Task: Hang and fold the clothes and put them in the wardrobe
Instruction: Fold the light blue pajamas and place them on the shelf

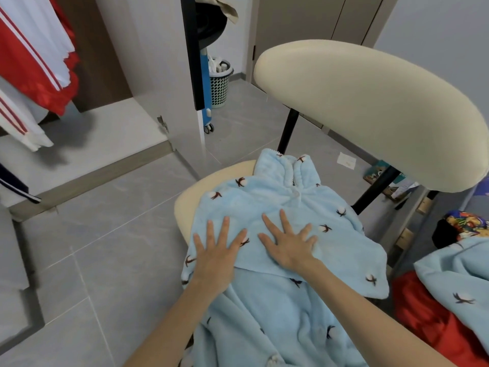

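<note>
The wardrobe (105, 128) stood open at my left, well apart. The chair (370, 115) served, I think, as a folding surface: the blue fleece garment (264, 197) lay on its seat. The left hand (217, 260) and the right hand (288, 247) pressed it flat, fingers spread, probably to smooth the fold.

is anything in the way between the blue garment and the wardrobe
Nothing visible. The left hand and right hand lie flat on the garment on the chair; only floor separates it from the wardrobe, whose door stands open.
</note>
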A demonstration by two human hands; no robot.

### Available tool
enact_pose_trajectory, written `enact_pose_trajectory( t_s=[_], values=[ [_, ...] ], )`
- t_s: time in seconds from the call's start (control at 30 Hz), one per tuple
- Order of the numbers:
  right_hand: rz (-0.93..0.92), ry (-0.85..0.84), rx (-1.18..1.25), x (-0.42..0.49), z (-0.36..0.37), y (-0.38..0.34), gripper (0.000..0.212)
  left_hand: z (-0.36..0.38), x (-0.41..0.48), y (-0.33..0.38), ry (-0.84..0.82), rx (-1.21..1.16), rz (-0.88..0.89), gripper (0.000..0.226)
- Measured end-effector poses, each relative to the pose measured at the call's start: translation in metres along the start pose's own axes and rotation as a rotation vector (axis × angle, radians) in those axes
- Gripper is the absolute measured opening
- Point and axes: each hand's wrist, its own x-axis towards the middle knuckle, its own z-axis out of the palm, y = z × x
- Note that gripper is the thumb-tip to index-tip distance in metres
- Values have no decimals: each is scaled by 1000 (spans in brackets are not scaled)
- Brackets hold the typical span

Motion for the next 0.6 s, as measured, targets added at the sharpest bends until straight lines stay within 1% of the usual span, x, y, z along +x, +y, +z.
enact_pose_trajectory(
  t_s=[0.17, 0.27, 0.37, 0.43, 0.47, 0.5, 0.53, 0.6],
  values=[
    [-74, 5, 25, 8, 0, -31, 57, -7, 1, -26, -27, 76, -66, 75],
    [-112, -5, 59, 11, 0, -42, 57, -18, 1, -33, -84, 130, -90, 80],
    [-187, 20, 119, 6, -5, -29, 58, -31, 2, -30, -161, 145, -87, 84],
    [-248, 90, 294, -3, -13, -9, 53, -38, 2, -25, -217, 130, -89, 86],
    [-270, 153, 397, -8, -17, 3, 47, -40, 1, -22, -235, 119, -93, 87],
    [-274, 231, 451, -13, -21, 16, 42, -42, -1, -18, -247, 102, -98, 88],
    [-257, 315, 432, -18, -24, 30, 39, -44, -3, -13, -260, 78, -99, 90],
    [-139, 462, 270, -24, -28, 61, 40, -47, -7, 1, -295, -21, -102, 94]
  ],
)
